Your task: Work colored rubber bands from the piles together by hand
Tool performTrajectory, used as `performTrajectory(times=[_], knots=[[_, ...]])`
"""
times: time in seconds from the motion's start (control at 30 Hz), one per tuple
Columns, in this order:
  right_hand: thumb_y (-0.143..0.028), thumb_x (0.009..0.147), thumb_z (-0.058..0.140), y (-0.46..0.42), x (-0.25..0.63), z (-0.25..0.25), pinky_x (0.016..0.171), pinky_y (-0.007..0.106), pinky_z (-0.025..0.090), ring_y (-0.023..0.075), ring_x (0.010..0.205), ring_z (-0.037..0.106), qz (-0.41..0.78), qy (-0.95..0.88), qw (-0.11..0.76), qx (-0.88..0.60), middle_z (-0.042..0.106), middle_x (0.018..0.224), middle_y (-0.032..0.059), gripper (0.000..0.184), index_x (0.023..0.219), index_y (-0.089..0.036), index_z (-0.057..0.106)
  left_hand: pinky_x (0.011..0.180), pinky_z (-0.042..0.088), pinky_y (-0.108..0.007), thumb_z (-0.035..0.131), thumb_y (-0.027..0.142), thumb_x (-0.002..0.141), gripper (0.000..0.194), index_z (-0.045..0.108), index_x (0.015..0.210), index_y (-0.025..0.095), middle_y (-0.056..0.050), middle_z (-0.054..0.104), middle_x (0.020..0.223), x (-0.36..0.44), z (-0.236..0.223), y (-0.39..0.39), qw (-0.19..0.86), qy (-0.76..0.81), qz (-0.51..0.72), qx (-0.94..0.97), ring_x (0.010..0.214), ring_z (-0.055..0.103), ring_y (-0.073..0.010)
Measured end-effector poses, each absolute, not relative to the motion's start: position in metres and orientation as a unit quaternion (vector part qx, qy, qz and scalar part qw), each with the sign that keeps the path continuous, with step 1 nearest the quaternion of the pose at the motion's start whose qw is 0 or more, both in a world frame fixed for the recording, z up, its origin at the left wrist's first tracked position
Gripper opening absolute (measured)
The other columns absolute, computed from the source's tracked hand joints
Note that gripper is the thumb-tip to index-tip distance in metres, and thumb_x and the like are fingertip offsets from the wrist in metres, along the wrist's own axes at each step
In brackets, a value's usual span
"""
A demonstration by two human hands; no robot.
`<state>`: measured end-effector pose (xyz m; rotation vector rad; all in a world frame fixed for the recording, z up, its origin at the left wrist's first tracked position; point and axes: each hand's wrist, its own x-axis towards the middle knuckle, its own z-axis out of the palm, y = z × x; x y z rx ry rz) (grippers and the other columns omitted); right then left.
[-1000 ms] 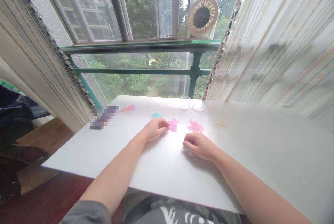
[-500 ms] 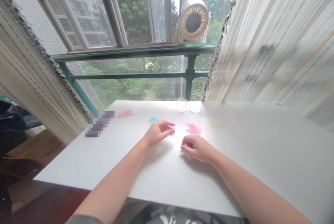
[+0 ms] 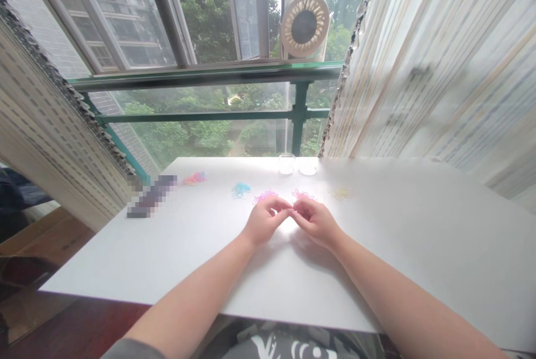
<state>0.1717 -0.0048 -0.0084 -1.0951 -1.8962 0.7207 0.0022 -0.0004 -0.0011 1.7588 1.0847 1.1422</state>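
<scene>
My left hand (image 3: 268,219) and my right hand (image 3: 316,222) meet fingertip to fingertip above the white table (image 3: 167,258), each closed in a pinch. Whatever sits between the fingertips is too small to make out. Just beyond the left fingers lies a purple-pink pile of what look like small elastic bands (image 3: 263,196). Behind the right fingers is a similar pink pile (image 3: 301,195), partly covered by the hand. A blue pile (image 3: 241,190) is farther left, and a faint yellow pile (image 3: 340,193) lies to the right.
Two clear round containers (image 3: 287,164) stand at the table's far edge. A mixed orange and pink pile (image 3: 194,178) and a pixelated dark object (image 3: 153,197) lie at the left. Beyond are a green railing (image 3: 201,117), a white fan-like device (image 3: 304,27) and curtains (image 3: 419,68).
My left hand has left the purple-pink pile and come right to meet my right hand. The right hand has risen slightly in the picture, and the whole view has shifted a little.
</scene>
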Motion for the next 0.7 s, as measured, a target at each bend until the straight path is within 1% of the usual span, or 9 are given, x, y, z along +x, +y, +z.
performTrajectory(times=[0.13,0.23,0.4,0.7], knots=[[-0.037,0.081,0.051,-0.0057,0.171,-0.0081,0.047,0.023,0.03,0.0094,0.048,0.036,0.291,-0.748,0.417,-0.426,0.042,0.054,-0.0037,0.018,0.075,-0.019,0.051,0.065,0.048,-0.024,0.062,0.033,0.076,0.017,0.065,0.082,0.017,-0.004,0.068,0.082,0.0001,-0.003,0.0002,0.383,0.423,0.451,0.687,0.077,0.062,-0.0159],[-0.035,0.08,0.05,-0.0058,0.1714,-0.0079,0.047,0.023,0.03,0.0093,0.047,0.036,0.293,-0.748,0.42,-0.422,0.042,0.055,-0.0036,0.017,0.075,-0.019,0.052,0.065,0.048,-0.024,0.061,0.033,0.077,0.018,0.066,0.082,0.017,-0.005,0.068,0.082,0.0,-0.0014,-0.0008,0.38,0.415,0.444,0.697,0.076,0.062,-0.016],[-0.031,0.081,0.048,-0.0071,0.1722,-0.0056,0.049,0.023,0.032,0.0097,0.05,0.038,0.288,-0.753,0.411,-0.425,0.045,0.057,-0.0025,0.015,0.073,-0.019,0.052,0.062,0.047,-0.023,0.059,0.03,0.077,0.015,0.066,0.085,0.019,-0.004,0.068,0.084,-0.0024,0.0007,-0.0033,0.341,0.398,0.421,0.74,0.075,0.062,-0.0146],[-0.026,0.08,0.049,-0.0084,0.1715,-0.0043,0.049,0.022,0.032,0.0088,0.049,0.038,0.29,-0.755,0.415,-0.417,0.045,0.057,-0.0029,0.012,0.071,-0.018,0.051,0.063,0.048,-0.023,0.06,0.026,0.076,0.014,0.068,0.085,0.019,-0.004,0.07,0.083,-0.0063,-0.0017,-0.0007,0.29,0.402,0.428,0.756,0.071,0.062,-0.0137]])
